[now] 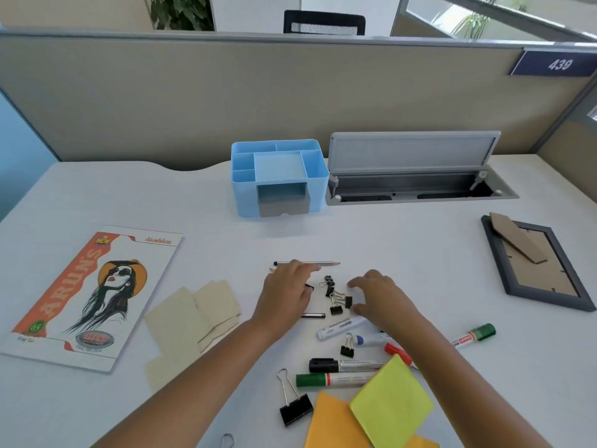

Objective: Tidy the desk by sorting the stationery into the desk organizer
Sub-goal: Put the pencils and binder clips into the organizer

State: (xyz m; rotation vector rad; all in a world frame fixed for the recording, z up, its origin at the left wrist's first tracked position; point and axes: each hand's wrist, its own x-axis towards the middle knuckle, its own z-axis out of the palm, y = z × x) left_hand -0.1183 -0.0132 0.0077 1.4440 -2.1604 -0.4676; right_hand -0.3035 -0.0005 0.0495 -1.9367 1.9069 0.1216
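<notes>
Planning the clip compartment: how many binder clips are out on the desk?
5 visible: three small binder clips clustered between the hands, one small clip among the markers, one large clip near the sticky notes. The left hand may hide more.

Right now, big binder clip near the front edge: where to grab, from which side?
Take the large binder clip by its black body, pinching the two flat faces from above. It lies flat, wire handles pointing away, with bare table to its left.
</notes>
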